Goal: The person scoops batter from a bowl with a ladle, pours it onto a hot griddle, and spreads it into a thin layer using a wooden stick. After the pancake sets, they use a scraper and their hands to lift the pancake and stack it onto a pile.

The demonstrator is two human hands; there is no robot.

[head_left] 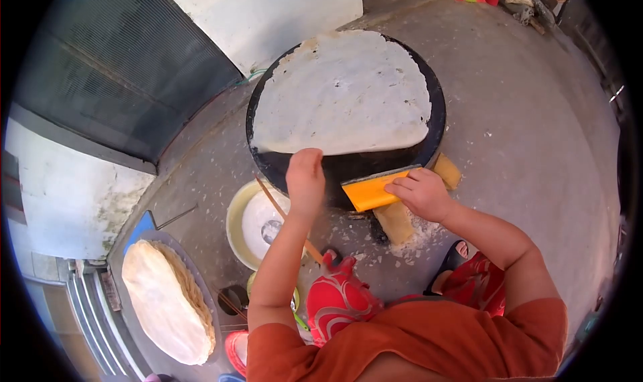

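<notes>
A large thin flatbread (341, 91) covers most of a round black griddle (437, 107), its near edge folded or cut fairly straight. My left hand (305, 174) is closed at that near edge, fingers pinched on the flatbread's rim. In my right hand (418, 191) is a yellow scraper (372, 193), held over the griddle's near right edge, with its dark blade edge toward the bare black strip of the griddle.
Left of my left arm stands a bowl of white batter (258, 221) with a wooden stick (269, 196) across it. A stack of flatbreads (167, 301) lies at lower left. Yellowish blocks (395, 222) sit under the griddle's near side. A white wall (268, 14) rises behind.
</notes>
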